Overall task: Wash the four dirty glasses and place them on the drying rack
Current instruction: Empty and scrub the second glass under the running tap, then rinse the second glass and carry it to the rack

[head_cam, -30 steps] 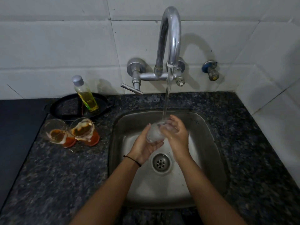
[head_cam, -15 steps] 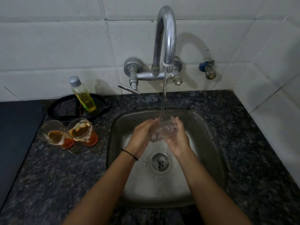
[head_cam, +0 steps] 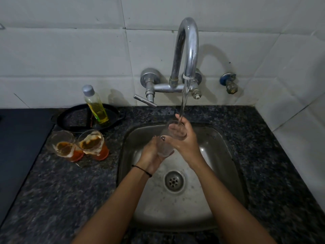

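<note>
Currently, glass (head_cam: 165, 147) axis: tilted, mouth up under the stream (head_cam: 183, 103), base low-left.
Left hand (head_cam: 151, 154): grips the base.
Right hand (head_cam: 185, 140): wraps the rim, nearer the stream.

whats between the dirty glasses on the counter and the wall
In the head view, a black pan with a bottle of yellow liquid standing in it.

My view is dim and grainy. Light comes from the left: the tap (head_cam: 187, 50) throws its shadow rightward onto the wall tiles (head_cam: 61, 50), with a soft glint down its spout. Tile lines bow near the edges; the glass (head_cam: 164, 149) looks smeared.
</note>
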